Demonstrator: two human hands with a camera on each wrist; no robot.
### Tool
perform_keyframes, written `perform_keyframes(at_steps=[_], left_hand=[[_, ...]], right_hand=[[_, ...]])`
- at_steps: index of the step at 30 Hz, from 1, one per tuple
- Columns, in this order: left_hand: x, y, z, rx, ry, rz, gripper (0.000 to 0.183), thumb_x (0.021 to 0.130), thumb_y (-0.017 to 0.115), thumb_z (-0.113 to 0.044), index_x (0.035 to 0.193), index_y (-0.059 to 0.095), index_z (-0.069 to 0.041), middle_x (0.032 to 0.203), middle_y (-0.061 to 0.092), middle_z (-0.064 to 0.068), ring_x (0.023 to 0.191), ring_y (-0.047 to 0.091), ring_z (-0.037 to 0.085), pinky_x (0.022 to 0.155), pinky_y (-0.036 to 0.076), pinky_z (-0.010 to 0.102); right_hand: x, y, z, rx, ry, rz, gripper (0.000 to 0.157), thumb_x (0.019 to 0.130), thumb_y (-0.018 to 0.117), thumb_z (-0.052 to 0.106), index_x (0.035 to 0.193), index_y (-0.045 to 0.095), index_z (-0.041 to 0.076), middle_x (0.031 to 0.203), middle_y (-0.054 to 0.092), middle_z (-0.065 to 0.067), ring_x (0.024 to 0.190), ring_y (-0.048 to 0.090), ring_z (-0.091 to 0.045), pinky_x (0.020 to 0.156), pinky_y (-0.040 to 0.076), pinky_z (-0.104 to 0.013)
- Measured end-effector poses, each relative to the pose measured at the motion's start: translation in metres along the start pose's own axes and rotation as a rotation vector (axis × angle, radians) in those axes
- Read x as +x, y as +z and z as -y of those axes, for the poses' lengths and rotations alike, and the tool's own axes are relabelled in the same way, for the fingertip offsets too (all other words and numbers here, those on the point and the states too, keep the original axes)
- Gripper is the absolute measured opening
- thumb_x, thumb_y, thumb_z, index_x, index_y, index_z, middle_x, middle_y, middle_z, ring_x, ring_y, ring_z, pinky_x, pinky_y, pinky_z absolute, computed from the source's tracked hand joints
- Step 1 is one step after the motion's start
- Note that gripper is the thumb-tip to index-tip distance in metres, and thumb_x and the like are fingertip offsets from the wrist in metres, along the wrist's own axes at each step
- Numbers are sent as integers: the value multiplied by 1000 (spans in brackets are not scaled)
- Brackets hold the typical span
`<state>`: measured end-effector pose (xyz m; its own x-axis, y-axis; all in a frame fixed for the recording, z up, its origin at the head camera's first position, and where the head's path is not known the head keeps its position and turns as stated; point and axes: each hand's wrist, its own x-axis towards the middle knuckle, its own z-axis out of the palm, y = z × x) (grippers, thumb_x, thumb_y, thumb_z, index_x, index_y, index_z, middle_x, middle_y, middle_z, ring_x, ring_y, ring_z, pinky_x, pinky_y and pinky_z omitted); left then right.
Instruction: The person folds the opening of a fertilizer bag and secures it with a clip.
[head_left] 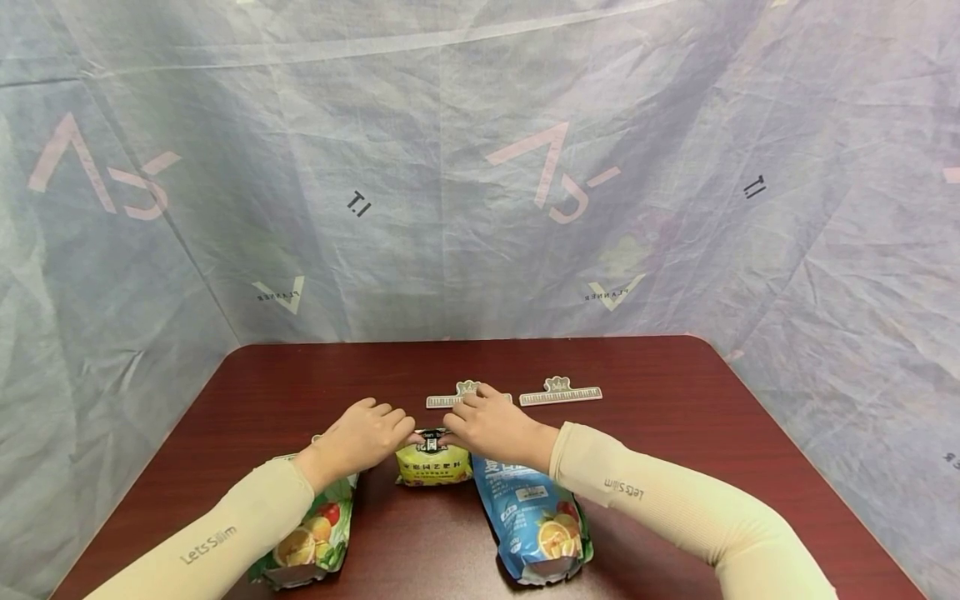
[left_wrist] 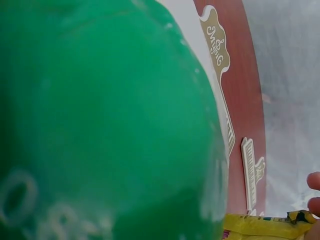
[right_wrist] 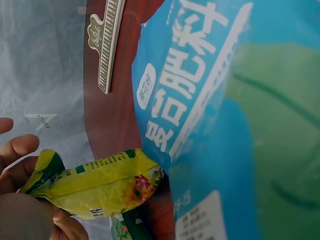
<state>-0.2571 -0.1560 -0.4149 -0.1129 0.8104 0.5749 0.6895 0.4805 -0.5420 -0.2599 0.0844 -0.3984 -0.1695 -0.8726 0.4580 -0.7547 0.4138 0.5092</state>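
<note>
bags [head_left: 435,472]: 3 | clips [head_left: 561,395]: 3 | grips [head_left: 491,427]: 2 | sleeves [head_left: 660,500]: 2 | table [head_left: 300,375]: 1

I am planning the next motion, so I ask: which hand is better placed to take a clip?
Probably the right hand: both loose clips lie nearer to it than to the left hand, though both hands hold the yellow bag.

my head camera looks forward and down on the dark red table [head_left: 420,533]; my left wrist camera faces a green plastic bag [left_wrist: 110,110] very closely, my right a blue plastic bag [right_wrist: 210,140]; both share the small yellow plastic bag [right_wrist: 105,185].
</note>
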Motion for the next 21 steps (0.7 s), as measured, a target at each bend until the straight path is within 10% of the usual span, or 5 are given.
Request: perform_keyframes(at_steps=[21], left_hand=[[-11,-1,5,-8,-8,31,39,95,43,-41,68,42,-13,55,42,-4,45,44,14,46,23,25]], right_hand=[[-17,1,-8,21,23,-16,29,88,57,42,71,52,18,65,53,8,60,50,-10,61,35,-28]])
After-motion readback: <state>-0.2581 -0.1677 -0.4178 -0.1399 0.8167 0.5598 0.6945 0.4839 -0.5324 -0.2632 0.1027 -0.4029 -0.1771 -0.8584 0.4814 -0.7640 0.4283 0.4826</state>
